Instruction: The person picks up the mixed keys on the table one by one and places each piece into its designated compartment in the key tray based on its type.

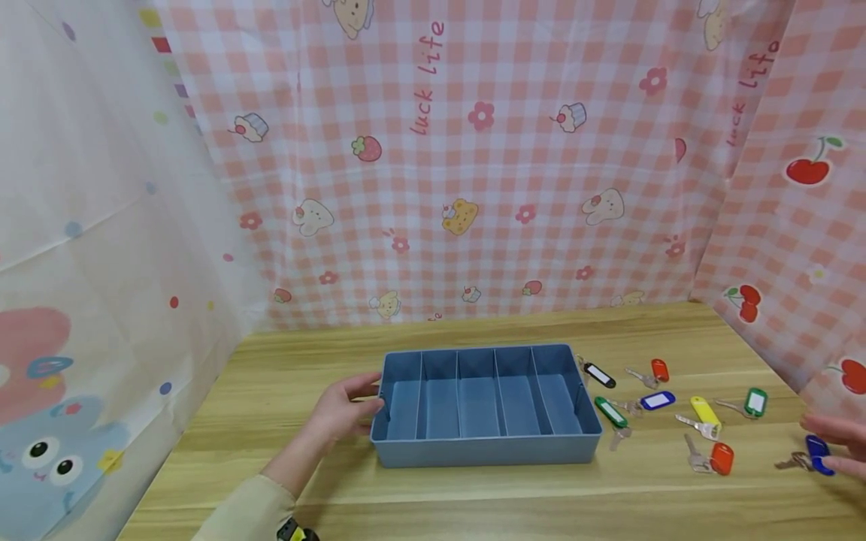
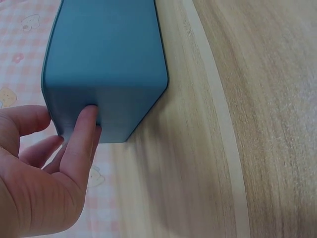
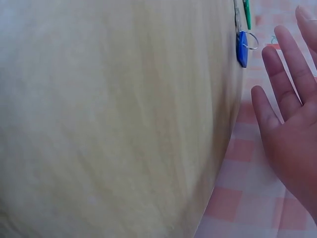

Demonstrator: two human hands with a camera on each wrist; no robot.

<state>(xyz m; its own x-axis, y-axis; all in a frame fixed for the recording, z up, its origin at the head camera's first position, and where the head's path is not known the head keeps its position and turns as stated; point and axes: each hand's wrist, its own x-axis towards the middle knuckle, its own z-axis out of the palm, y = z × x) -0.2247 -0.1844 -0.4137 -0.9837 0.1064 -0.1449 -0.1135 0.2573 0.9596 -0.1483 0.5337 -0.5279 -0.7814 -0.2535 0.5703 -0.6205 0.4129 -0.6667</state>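
A blue-grey tray with several compartments stands on the wooden table. At its left end is my left hand, its fingertips touching the end wall, as the left wrist view shows on the tray's end. My right hand reaches in from the right edge over a key with a blue tag. In the right wrist view the right hand has its fingers spread and extended, apart from the blue tag.
Between tray and right hand lie several tagged keys: a black tag, red tags, green tags, another blue tag and a yellow tag. Patterned cloth hangs behind the table, with more cloth at both sides.
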